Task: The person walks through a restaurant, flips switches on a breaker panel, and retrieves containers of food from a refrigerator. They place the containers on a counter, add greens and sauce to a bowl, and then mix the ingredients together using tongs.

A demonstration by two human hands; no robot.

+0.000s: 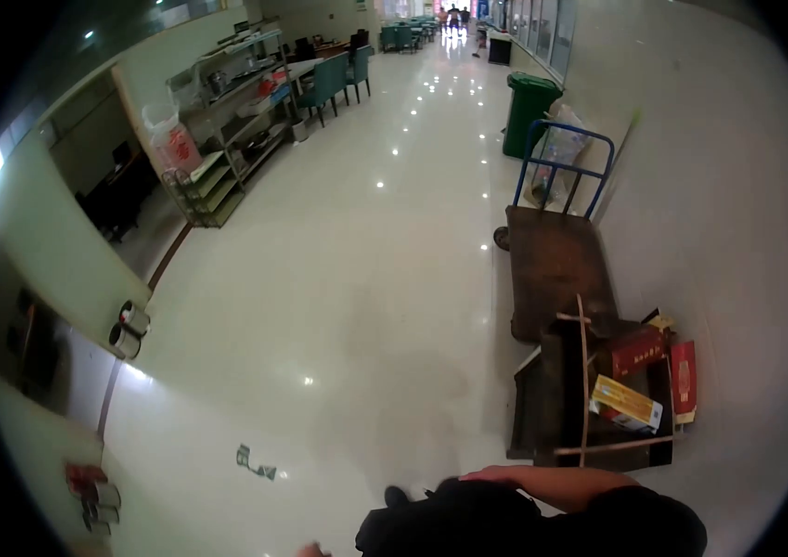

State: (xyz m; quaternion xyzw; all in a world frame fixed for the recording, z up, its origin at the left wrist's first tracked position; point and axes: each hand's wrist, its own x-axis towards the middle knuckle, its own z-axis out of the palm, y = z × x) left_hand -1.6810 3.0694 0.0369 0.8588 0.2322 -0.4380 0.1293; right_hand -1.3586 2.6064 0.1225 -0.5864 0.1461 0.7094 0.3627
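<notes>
Low at the bottom edge of the head view, the person's right hand point(505, 475) lay flat and slack, fingers loosely spread, on the top of a dark bundle point(468, 520) carried against the body; it rested on the cloth rather than gripping it. Of the left hand point(312, 550) only a sliver of fingertips showed at the very bottom edge, too little to tell whether it was loose or closed on anything. Just beyond the right forearm, against the right-hand wall, stood a dark open crate point(561, 408) on the floor, with a thin wooden strip leaning upright across it. Inside the crate's right part lay a yellow carton point(628, 402) tilted on its side, a dark red box point(635, 351) above it, and a flat red packet point(684, 379) standing at the crate's outer edge. Behind the crate sat a flat trolley point(556, 265) with a blue handle, its brown deck bare, and behind that a green wheeled bin point(529, 111) with its lid shut. A clear plastic bag point(561, 148) was slumped beside the trolley handle. Across the shiny floor point(348, 278), a metal shelf rack point(236, 111) along the left wall held pans and trays, teal chairs point(334, 79) stood further back, and a scrap of paper point(255, 461) lay near the person's feet.
</notes>
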